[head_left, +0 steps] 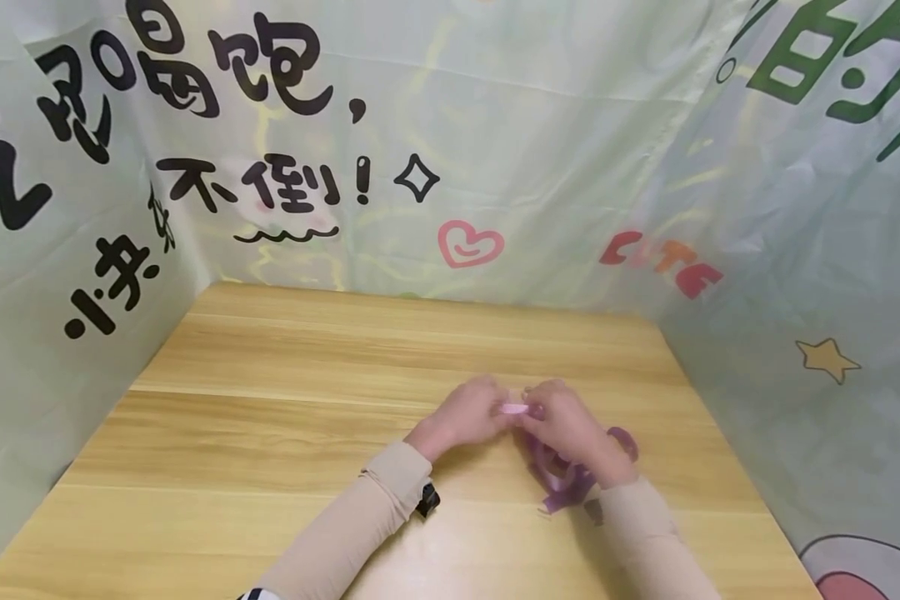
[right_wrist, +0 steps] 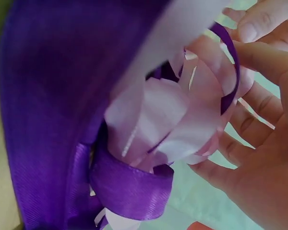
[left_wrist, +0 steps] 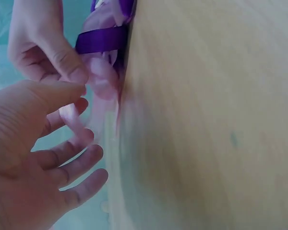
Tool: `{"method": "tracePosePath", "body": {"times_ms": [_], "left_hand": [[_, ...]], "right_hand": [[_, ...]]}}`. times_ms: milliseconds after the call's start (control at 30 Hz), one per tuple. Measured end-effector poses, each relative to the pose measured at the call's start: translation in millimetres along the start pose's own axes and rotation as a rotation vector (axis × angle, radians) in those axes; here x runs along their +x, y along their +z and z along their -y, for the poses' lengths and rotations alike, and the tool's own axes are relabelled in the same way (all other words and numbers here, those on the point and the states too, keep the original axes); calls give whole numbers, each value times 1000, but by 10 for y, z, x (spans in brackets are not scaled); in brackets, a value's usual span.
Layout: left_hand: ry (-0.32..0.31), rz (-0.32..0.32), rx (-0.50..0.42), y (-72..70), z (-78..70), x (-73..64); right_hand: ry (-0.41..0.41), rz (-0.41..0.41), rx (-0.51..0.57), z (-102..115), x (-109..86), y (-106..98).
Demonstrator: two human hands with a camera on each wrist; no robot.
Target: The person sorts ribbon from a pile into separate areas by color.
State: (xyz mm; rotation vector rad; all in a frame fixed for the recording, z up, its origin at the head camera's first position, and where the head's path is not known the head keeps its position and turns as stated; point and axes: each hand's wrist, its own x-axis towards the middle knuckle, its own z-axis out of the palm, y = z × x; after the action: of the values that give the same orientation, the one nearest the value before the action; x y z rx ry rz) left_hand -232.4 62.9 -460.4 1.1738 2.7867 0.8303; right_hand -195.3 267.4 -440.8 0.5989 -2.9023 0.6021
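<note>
In the head view, both hands meet over the right half of the table with a short pale pink ribbon between them. My left hand pinches this ribbon between thumb and forefinger, its other fingers spread apart in the left wrist view. Close beside it, my right hand pinches the same ribbon near the left fingertips. Below the right hand and wrist, a loose tangle of purple ribbon lies in loops. The right wrist view shows wide purple ribbon curling around pink satin loops beside the right fingers.
The wooden table is bordered by pale printed cloth walls at the back and both sides. A small black device sits at the left wrist, below the sleeve cuff.
</note>
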Motion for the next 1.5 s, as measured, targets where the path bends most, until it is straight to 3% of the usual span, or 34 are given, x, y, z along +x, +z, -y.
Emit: {"method": "tracePosePath", "body": {"times_ms": [367,700,933,1133,1500], "left_hand": [[-72,-38,-70,-246,148,-140],[-172,-126,-114,-513,405,-367],[-265,-205,-148,-739,636,-565],[-358,-250,-181,-887,829,-738],[-437,-306,-158,-1173,1132,-1008]], "right_hand": [[-3,-28,-4,-7,39,-80],[71,19,191,16,127,-113],[-32,-90,95,53,217,-111],[27,-78,127,76,285,-125],[52,-92,165,168,460,-103]]}}
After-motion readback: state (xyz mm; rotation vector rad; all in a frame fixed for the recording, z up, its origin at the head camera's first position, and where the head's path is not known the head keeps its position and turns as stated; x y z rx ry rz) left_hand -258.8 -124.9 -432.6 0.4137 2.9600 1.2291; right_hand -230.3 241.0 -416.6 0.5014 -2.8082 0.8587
